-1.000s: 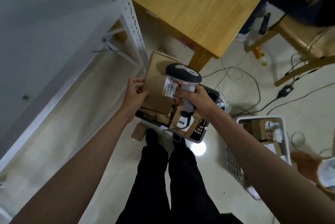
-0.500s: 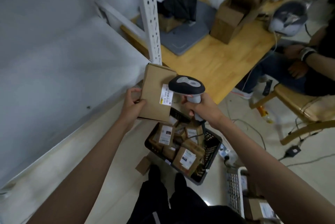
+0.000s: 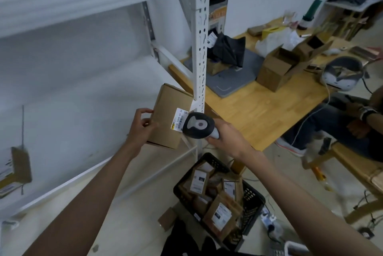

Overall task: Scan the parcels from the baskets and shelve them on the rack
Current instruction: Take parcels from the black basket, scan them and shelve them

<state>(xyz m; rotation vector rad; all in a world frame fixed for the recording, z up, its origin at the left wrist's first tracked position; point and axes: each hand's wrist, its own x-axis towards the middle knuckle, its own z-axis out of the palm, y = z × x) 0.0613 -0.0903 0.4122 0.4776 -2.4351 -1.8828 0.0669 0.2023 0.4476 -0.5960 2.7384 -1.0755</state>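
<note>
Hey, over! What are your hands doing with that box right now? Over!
Left hand grips the cardboard parcel at the rack shelf. Right hand holds the scanner at its label. Rack post close beside the parcel.

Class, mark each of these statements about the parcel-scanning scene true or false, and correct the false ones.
1. The left hand holds a cardboard parcel. True.
2. The right hand is empty. False: it grips a barcode scanner.
3. The parcel's white label faces the scanner. True.
4. The black basket on the floor is empty. False: it holds several labelled parcels.
5. The held parcel lies flat on the wooden table. False: it is held up in front of the white rack.
</note>
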